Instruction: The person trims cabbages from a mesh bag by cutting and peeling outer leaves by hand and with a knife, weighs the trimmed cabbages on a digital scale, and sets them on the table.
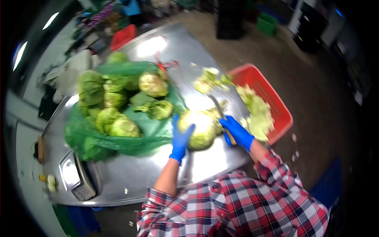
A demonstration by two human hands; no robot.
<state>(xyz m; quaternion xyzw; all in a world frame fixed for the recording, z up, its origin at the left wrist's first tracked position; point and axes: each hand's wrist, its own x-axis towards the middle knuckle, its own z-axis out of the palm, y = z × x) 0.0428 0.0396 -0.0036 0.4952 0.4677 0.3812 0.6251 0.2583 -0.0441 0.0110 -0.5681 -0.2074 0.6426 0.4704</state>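
Note:
A pale green cabbage (202, 132) sits on the metal table near its front edge. My left hand (181, 138), in a blue glove, holds the cabbage's left side, thumb and fingers spread around it. On the other side, my right hand (239, 132), also blue-gloved, is closed around the wooden handle of a knife (216, 105). The knife's blade points away from me, up and to the left, beside the cabbage's right edge. Blur hides whether the blade touches it. Loose leaf trimmings (206, 81) lie farther back on the table.
Several cabbages (153, 85) lie in an opened green mesh bag (130, 145) on the left. A scale (75, 175) stands at the table's front left. Against the right edge is a red crate (285, 112) with cut leaves (258, 114). Another red container (123, 37) is behind the table.

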